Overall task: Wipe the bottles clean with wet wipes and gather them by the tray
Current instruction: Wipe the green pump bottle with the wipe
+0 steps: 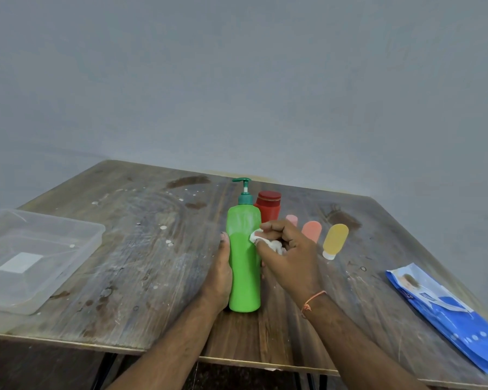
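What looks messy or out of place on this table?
The wooden table is speckled with white spots and dark stains, mostly on its left half and far edge. The yellow bottle lies on its side, cap toward the person, while the green pump bottle and red jar stand upright. Nothing looks freshly spilled or broken.

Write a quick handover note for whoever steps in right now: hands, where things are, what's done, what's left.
Left hand grips the tall green pump bottle upright mid-table. Right hand pinches a crumpled white wet wipe against its side.
Red jar, two pink tubes and yellow tube wait behind; blue wipes pack far right.
Nothing gathered by the clear plastic tray yet. All bottles left.
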Available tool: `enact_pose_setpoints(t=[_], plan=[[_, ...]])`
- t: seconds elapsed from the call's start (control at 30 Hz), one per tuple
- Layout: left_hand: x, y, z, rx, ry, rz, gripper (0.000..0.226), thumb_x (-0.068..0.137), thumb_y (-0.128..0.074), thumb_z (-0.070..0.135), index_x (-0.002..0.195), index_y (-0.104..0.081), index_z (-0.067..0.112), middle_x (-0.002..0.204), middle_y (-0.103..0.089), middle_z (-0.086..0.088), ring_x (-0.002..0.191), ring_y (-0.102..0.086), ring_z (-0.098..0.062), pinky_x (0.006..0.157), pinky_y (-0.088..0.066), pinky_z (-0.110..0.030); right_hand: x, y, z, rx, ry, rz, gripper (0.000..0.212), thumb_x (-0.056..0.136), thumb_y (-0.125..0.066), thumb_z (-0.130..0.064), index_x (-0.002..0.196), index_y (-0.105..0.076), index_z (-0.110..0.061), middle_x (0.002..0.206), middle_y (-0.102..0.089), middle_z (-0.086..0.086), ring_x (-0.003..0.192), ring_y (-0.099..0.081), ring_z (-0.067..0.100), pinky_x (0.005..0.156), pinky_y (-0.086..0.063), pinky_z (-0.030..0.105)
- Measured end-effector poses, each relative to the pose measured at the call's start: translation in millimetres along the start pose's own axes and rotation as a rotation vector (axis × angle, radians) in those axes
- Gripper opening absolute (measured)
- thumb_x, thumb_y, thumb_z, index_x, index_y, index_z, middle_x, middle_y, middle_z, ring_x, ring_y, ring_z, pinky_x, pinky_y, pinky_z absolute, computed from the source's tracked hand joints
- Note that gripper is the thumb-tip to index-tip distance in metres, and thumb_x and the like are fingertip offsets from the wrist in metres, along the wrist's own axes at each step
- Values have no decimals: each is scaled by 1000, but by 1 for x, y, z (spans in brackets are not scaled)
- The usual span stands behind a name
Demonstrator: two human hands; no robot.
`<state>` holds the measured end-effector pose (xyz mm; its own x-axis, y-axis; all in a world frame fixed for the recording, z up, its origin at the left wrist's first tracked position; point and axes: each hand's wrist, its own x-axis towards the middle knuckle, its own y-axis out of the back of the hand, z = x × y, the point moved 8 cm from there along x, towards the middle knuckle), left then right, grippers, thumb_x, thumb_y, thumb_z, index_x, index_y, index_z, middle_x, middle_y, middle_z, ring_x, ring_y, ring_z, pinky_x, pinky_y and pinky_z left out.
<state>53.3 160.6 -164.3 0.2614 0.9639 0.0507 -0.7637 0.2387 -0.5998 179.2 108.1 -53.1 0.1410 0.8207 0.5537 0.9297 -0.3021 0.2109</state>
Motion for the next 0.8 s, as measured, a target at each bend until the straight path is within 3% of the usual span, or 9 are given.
enact_pose_setpoints(t=[0.07,0.2,0.33,0.4,0.53,0.67,0.73,0.8], plan=[[0,0,1,19,-11,1,84,95,-34,80,128,-76,15,130,-69,-30,109,-67,-43,99,-51,-57,2,3,2,-18,-25,30,30,88,-83,-7,109,-77,-27,97,-81,-13,96,-78,8,87,-65,37],[2,-1,1,48,-7,-18,97,78,-48,89,130,-73,10,120,-71,-31,95,-71,-39,85,-57,-47,6,2,-6,-1,7,62,24,91,-83,-11,109,-76,-26,98,-81,-13,99,-77,6,91,-63,33],[-1,-2,2,37,-15,-5,86,96,-32,76,140,-65,10,137,-68,-24,124,-68,-38,99,-57,-47,-3,-4,-18,-66,85,-6,25,88,-84,-4,110,-78,-16,101,-81,-12,99,-75,-1,85,-58,16],[0,-1,1,47,-20,-2,88,94,-36,79,141,-65,11,139,-67,-24,127,-66,-39,103,-53,-49,-4,-2,-14,-74,68,-3,28,87,-83,-3,110,-78,-17,99,-81,-13,97,-76,1,85,-60,18],[1,-1,1,58,-14,2,85,93,-34,81,129,-75,16,130,-69,-28,106,-72,-38,91,-56,-49,3,0,-12,-53,56,53,27,90,-81,-6,112,-77,-21,100,-81,-14,98,-77,5,87,-62,26],[-2,-2,2,37,-14,-3,82,97,-28,71,138,-66,11,134,-70,-23,118,-71,-34,92,-60,-44,-1,-6,-19,-30,85,6,25,89,-83,-4,111,-77,-14,101,-81,-11,99,-76,2,85,-58,16],[-1,-2,2,42,-16,-6,87,95,-33,77,140,-65,9,137,-68,-24,122,-69,-37,96,-57,-46,-4,-4,-13,-34,64,-15,27,88,-83,-3,111,-77,-16,99,-81,-11,98,-77,4,85,-60,20],[-1,-3,2,60,-15,-6,93,85,-43,85,137,-69,12,134,-68,-28,111,-71,-39,92,-57,-48,0,1,-5,-27,21,25,29,88,-83,-5,110,-77,-22,97,-81,-13,96,-77,7,84,-62,26]])
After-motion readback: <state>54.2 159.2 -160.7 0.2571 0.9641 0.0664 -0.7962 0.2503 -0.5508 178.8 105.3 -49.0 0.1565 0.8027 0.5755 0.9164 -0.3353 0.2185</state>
